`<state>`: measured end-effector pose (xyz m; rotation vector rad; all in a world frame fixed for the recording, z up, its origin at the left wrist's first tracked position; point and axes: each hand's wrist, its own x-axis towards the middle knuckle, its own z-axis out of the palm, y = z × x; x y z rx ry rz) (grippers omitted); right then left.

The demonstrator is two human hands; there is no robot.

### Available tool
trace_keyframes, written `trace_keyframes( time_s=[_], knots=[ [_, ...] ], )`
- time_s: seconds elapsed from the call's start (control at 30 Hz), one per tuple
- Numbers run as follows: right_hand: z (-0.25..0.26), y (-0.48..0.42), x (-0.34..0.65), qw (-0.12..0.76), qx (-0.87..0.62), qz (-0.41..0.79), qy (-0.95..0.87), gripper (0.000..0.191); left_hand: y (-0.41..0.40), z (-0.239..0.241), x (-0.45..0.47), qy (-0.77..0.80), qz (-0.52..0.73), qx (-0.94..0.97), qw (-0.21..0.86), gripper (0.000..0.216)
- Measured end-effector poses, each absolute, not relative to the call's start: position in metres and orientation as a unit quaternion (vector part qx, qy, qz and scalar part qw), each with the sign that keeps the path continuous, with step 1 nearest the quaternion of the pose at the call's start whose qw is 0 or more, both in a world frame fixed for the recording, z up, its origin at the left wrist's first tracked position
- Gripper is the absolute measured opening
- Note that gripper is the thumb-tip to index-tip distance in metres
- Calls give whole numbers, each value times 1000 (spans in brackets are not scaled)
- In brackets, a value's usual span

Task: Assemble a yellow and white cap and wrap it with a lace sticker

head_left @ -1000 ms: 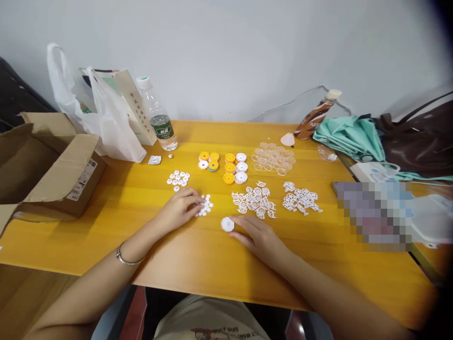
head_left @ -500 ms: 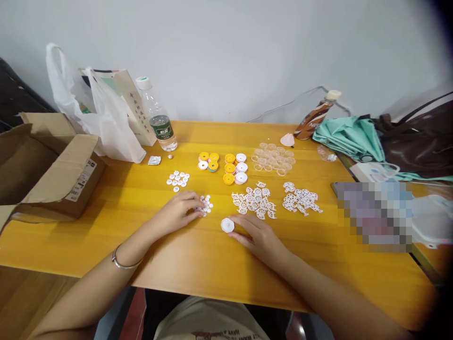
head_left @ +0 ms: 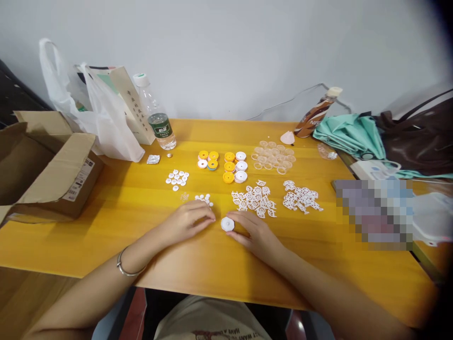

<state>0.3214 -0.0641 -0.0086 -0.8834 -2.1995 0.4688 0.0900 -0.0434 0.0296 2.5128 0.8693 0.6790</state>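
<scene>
Between the thumb and fingers of my right hand is a white round plastic disc with a small knob at its centre. Just left of the disc, my left hand has its thumb and fingertips pinched together; whatever is in the pinch is too small to make out. Behind that hand lie small white caps, partly covered by it, and a few tiny clear pieces. A second group of white round pieces sits farther left. White openwork pieces spread beyond my right hand.
Yellow and white spools stand in groups mid-table, with clear rings to their right. A water bottle, plastic bag and open cardboard box line the left. A brown bottle and green cloth bundle are at right.
My left hand has moved right, from the small white caps to beside the disc, uncovering the tiny clear pieces. My right hand stays on the disc. The view has shifted slightly.
</scene>
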Motion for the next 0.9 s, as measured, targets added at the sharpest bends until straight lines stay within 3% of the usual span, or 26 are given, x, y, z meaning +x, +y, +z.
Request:
trace_keyframes(
  time_s=[0.37, 0.9],
  knots=[
    [-12, -66, 317, 360, -341, 192, -847, 27, -48, 12, 109, 265, 214, 940, 25, 18],
    [-10, -66, 318, 355, -343, 198, -847, 24, -48, 17, 103, 262, 211, 940, 52, 18]
  ],
)
